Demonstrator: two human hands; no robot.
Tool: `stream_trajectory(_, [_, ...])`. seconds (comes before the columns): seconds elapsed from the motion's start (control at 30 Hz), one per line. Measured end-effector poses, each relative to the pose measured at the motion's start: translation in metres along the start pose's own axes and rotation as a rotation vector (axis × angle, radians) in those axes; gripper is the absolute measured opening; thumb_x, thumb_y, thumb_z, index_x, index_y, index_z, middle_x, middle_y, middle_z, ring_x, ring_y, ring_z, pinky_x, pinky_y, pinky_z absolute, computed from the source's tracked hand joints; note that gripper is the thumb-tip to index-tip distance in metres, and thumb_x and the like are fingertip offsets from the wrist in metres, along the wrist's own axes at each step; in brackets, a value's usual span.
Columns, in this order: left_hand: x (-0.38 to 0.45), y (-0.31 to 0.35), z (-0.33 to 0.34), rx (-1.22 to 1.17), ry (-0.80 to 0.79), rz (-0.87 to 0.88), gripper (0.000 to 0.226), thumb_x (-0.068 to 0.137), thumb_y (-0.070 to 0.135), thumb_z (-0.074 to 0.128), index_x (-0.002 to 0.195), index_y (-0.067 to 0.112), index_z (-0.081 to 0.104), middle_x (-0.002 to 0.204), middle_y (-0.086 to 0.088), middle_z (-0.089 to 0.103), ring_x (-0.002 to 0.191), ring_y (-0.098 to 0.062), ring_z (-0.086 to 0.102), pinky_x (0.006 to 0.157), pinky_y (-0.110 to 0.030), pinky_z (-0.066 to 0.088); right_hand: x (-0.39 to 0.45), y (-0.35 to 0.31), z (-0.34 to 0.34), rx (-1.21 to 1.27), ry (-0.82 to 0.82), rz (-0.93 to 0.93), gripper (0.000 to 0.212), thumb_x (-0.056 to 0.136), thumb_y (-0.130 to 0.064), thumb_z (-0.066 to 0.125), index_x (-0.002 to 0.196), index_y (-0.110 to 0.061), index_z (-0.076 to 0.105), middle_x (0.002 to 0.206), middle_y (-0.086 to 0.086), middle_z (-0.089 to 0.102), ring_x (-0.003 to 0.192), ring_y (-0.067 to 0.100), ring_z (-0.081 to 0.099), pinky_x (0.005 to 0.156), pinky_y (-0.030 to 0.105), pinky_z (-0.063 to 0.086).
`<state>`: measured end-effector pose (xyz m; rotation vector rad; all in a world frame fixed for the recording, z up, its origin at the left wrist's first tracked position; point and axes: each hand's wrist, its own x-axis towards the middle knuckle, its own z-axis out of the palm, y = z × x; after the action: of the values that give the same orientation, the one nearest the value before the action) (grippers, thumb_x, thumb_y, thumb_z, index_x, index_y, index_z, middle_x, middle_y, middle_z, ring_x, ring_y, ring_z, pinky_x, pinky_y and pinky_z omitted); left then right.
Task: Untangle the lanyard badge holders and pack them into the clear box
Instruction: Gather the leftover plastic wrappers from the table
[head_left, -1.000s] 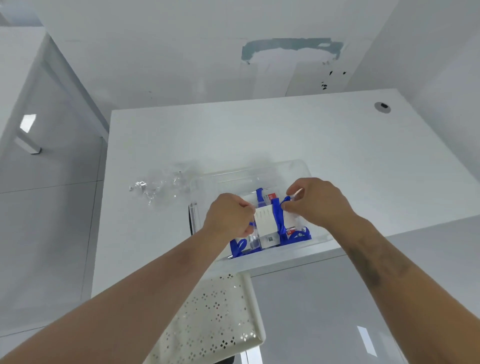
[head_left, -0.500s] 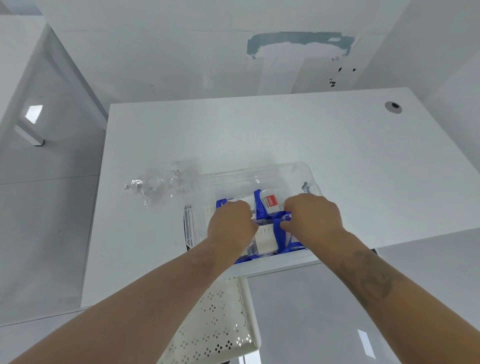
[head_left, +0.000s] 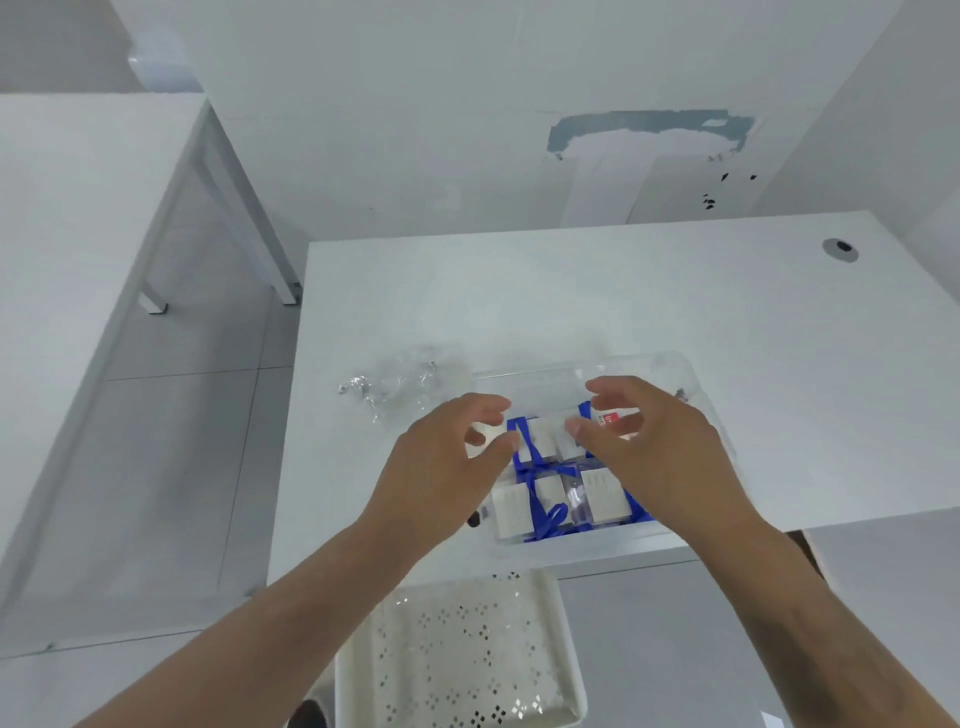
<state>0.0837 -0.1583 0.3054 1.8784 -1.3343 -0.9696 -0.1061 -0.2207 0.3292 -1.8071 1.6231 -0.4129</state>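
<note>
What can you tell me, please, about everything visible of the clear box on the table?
The clear box is a shallow, rectangular tray of transparent plastic with rounded corners and no lid on it. It sits flat near the front edge of the white table, beside crumpled clear wrapping. Inside lie badge holders with white cards and blue lanyards. The left hand and right hand hover over it with loosely spread fingers; whether they touch it cannot be told.

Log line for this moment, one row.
left hand open | right hand open | badge holders in clear box | both hands hover above
</note>
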Motion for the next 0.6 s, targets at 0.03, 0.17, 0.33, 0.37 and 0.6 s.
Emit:
stream_trajectory(0.03, [-0.003,-0.008,-0.012,-0.009,0.036,0.014,0.026,0.09,0.043,0.061,0.115,0.047,0.059,0.108,0.03,0.062,0.099,0.006,0.06,0.071,-0.018,0.053,-0.004,-0.01,0.008,0.052,0.016,-0.011,0.037,0.083,-0.051,0.067,0.117,-0.044,0.057,0.106,-0.027,0.062,0.091,-0.005,0.06,0.081,0.025,0.05])
stream_trajectory(0.17, [-0.002,-0.044,-0.058,-0.003,0.143,0.006,0.026,0.089,0.045,0.061,0.115,0.045,0.059,0.11,0.029,0.062,0.1,0.007,0.059,0.085,-0.028,0.053,-0.008,-0.054,0.043,0.173,0.051,-0.046,0.035,0.084,-0.049,0.066,0.118,-0.046,0.056,0.107,-0.031,0.06,0.089,-0.01,0.06,0.074,0.021,0.05])
stream_trajectory(0.33, [0.022,-0.099,-0.108,0.072,0.159,-0.044,0.03,0.09,0.042,0.061,0.119,0.04,0.057,0.115,0.024,0.062,0.099,0.003,0.057,0.084,-0.026,0.049,-0.001,-0.107,0.102,0.208,0.067,-0.016,0.031,0.085,-0.047,0.064,0.115,-0.046,0.056,0.108,-0.03,0.06,0.086,-0.012,0.059,0.073,0.016,0.047])
stream_trajectory(0.37, [0.03,-0.113,-0.118,0.101,0.141,-0.043,0.031,0.09,0.041,0.061,0.121,0.039,0.056,0.116,0.024,0.061,0.099,0.002,0.057,0.083,-0.025,0.047,0.002,-0.115,0.117,0.204,0.077,-0.002,0.03,0.086,-0.046,0.064,0.115,-0.046,0.055,0.107,-0.029,0.06,0.085,-0.014,0.058,0.07,0.013,0.045])
stream_trajectory(0.6, [0.09,-0.172,-0.149,0.426,-0.128,0.092,0.043,0.091,0.032,0.055,0.134,0.037,0.048,0.133,0.018,0.05,0.124,-0.009,0.044,0.09,-0.026,0.044,0.049,-0.137,0.185,0.019,0.107,0.116,0.035,0.092,-0.035,0.057,0.127,-0.036,0.054,0.118,-0.019,0.059,0.096,0.0,0.06,0.08,0.022,0.046])
